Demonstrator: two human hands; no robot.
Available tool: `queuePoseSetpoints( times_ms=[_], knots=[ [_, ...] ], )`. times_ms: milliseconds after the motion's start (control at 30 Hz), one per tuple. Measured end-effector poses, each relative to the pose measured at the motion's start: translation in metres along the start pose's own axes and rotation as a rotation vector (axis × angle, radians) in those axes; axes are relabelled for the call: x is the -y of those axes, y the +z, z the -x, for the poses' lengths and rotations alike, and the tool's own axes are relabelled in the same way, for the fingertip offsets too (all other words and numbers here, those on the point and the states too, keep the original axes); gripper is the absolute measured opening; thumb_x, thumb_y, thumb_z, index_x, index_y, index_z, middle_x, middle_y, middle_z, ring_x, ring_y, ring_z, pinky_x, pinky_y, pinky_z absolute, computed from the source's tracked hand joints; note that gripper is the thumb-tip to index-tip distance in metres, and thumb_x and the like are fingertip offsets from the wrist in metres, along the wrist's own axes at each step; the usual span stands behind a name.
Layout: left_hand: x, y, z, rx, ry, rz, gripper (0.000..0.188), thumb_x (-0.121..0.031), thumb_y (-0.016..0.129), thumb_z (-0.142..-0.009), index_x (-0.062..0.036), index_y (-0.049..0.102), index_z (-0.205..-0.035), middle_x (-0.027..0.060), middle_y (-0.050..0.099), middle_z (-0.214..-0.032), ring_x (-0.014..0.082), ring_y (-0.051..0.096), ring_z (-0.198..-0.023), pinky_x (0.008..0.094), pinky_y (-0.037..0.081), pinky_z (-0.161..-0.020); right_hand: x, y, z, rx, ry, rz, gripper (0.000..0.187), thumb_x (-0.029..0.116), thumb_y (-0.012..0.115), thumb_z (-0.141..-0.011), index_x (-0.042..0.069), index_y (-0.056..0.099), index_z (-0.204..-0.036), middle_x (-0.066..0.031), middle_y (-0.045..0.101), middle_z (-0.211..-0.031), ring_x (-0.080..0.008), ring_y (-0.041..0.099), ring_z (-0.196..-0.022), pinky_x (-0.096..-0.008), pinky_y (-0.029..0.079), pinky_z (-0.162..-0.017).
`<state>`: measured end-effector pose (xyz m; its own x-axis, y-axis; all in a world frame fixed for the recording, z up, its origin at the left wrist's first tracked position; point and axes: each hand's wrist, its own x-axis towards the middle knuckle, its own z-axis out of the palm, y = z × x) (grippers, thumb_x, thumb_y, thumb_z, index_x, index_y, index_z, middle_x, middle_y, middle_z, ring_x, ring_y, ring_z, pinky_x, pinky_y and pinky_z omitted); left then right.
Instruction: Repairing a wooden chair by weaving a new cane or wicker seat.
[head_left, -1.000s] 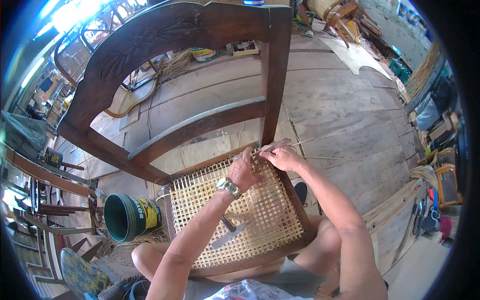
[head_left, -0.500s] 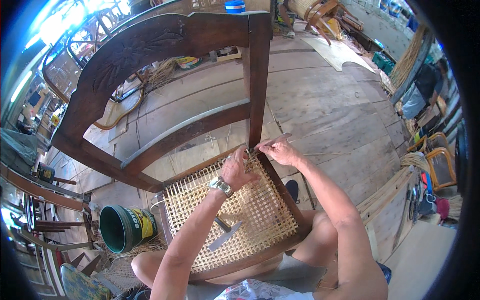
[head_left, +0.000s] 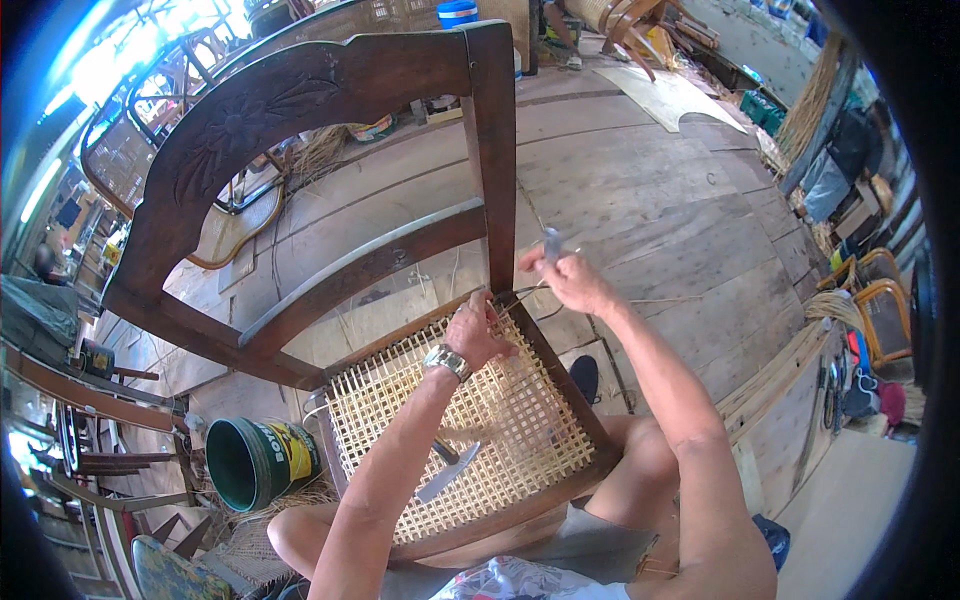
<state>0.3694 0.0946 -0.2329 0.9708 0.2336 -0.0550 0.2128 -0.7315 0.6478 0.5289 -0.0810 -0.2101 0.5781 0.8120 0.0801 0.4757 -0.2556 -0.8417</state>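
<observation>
A dark wooden chair [head_left: 497,170] with a carved back stands before me, its seat woven in an open grid of pale cane [head_left: 400,370]. At the seat's far right corner, my left hand [head_left: 478,330], with a metal watch on the wrist, has its fingers closed at the frame. What they pinch is hidden. My right hand [head_left: 575,282] is raised just right of that corner, closed around a short grey tool [head_left: 552,243] whose kind I cannot make out. Thin strands run between corner and right hand. A knife [head_left: 448,476] lies on the woven seat, below my left wrist.
Left of the seat, a green bucket [head_left: 238,465] lies tipped toward me. Long cane strips [head_left: 770,390] are on the floorboards at right, near hand tools [head_left: 832,390]. Other chair frames [head_left: 880,310] stand around. A pale cut sheet [head_left: 670,98] lies farther off.
My right hand has lifted away from the seat corner, and the grey tool now points upward in it. My left hand stays at the corner. The view has shifted slightly.
</observation>
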Motion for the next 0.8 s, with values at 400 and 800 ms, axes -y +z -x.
queuePoseSetpoints(
  times_ms=[400,800],
  knots=[
    [-0.001,0.008,-0.003,-0.032,0.033,-0.004,0.101,-0.038,0.098,-0.048,-0.0025,0.047,-0.128,0.007,0.063,-0.097,0.0245,0.06,-0.093,0.0381,0.051,-0.083,-0.013,0.022,0.016,-0.195,-0.023,0.523,0.026,0.029,0.058,-0.097,0.003,0.064,-0.099,-0.0198,0.064,-0.094,-0.0425,0.065,-0.079,-0.0491,0.052,-0.072],
    [-0.019,0.02,0.005,-0.214,-0.068,0.002,0.085,-0.04,0.095,-0.051,-0.0005,0.052,-0.113,0.0145,0.062,-0.094,0.0316,0.061,-0.088,0.0421,0.051,-0.079,0.007,0.049,0.024,-0.102,0.191,0.541,0.027,0.019,0.062,-0.089,0.001,0.06,-0.109,-0.0199,0.063,-0.107,-0.0355,0.068,-0.095,-0.0447,0.056,-0.078]
  ],
)
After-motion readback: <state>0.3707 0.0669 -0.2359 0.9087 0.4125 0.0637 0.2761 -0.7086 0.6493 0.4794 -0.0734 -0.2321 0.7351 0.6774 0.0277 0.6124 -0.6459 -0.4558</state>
